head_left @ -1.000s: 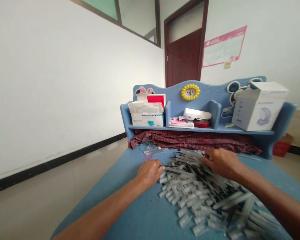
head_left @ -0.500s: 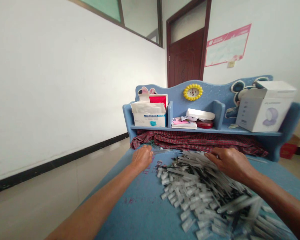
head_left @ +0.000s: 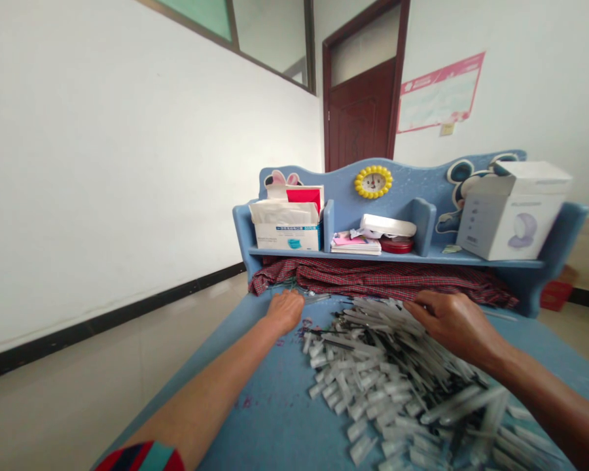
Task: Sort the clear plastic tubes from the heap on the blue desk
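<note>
My left hand (head_left: 285,311) is closed above the back left part of the blue desk, with its fingers curled inward; what it grips is hidden. Close beyond it lie a few clear thin pieces (head_left: 317,298). My right hand (head_left: 446,322) is closed too, thumb and fingers together, over the far right side of a big heap. Whatever may be in it cannot be made out. The heap holds many translucent pen barrels (head_left: 451,376) mixed with black thin parts. Short clear pen caps (head_left: 366,392) spread along the heap's left and near sides.
A blue shelf (head_left: 368,256) stands at the desk's back, holding a mask box (head_left: 287,237), papers (head_left: 356,247), a red round tin (head_left: 396,245) and a white carton (head_left: 515,212). Bunched checked cloth (head_left: 373,278) lies under it. A white wall (head_left: 127,144) rises at left.
The view has shifted slightly, bringing a striped sleeve into sight at lower left. My left hand has moved a little to the right over the desk. Both hands stay closed.
</note>
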Demonstrator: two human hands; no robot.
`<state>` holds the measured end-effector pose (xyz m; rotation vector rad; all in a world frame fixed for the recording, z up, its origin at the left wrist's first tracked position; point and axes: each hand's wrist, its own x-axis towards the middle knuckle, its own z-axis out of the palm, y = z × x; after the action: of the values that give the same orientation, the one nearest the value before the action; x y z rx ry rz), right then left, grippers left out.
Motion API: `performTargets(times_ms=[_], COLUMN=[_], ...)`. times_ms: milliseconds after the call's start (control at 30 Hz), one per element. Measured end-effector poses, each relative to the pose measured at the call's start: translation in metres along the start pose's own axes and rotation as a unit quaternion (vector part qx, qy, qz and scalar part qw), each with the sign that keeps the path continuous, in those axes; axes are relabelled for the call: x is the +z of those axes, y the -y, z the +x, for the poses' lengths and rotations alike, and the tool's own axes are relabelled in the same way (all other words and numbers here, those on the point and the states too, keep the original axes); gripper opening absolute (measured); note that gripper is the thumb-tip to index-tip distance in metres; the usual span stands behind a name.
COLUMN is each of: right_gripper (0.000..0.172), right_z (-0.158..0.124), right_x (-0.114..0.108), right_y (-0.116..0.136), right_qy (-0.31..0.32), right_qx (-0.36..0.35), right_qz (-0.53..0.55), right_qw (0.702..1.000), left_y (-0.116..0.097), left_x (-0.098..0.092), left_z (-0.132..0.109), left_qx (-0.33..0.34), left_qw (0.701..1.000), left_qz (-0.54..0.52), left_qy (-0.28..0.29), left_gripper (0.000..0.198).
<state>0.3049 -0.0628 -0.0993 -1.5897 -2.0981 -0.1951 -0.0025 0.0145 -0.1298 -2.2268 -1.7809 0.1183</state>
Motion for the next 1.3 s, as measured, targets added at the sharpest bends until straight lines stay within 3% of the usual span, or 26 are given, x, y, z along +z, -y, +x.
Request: performTargets(times_ms=[267,433,600,667,800,867,1133,1300], right_gripper=[0.038,0.036,0.034,0.031,0.028,0.029,0.038,0.034], right_z=[-0.001,-0.002,0.007,0.014,0.024,0.025,0.023,0.023], right_x=[-0.006,-0.017,-0.022,-0.022,-0.018,-0.016,-0.009,-0.007], right_y=[0.002,0.007,0.028,0.036,0.043,0.043,0.041,0.042], right_qy=[-0.017,-0.05,-0.036,-0.029,-0.019,-0.004,0.065,0.105], right_qx=[-0.007,-0.008,-0.011,-0.014,-0.015,-0.021,0.016,0.017], right_qz=[0.015,0.042,0.052,0.056,0.105,0.153,0.297,0.314], right_qw=[1.0,0.998,0.998,0.998,0.994,0.988,0.953,0.944], left_y=[-0.003,-0.009,-0.026,-0.036,-0.048,-0.048,-0.04,-0.042], left_x=[-0.011,-0.038,-0.066,-0.072,-0.075,-0.072,-0.062,-0.062], left_z=[-0.001,-0.017,-0.034,-0.041,-0.054,-0.058,-0.06,-0.059], left_qx=[-0.011,-0.011,0.051,0.09,0.141,0.146,0.151,0.151], left_qw=[1.0,0.998,0.986,0.963,0.829,0.793,0.78,0.782], left_qz=[-0.013,-0.056,-0.149,-0.252,-0.539,-0.589,-0.6,-0.603], left_qy=[0.016,-0.026,-0.05,-0.026,0.043,0.053,0.09,0.044], left_gripper=[0.014,0.024,0.013,0.011,0.007,0.007,0.008,0.015])
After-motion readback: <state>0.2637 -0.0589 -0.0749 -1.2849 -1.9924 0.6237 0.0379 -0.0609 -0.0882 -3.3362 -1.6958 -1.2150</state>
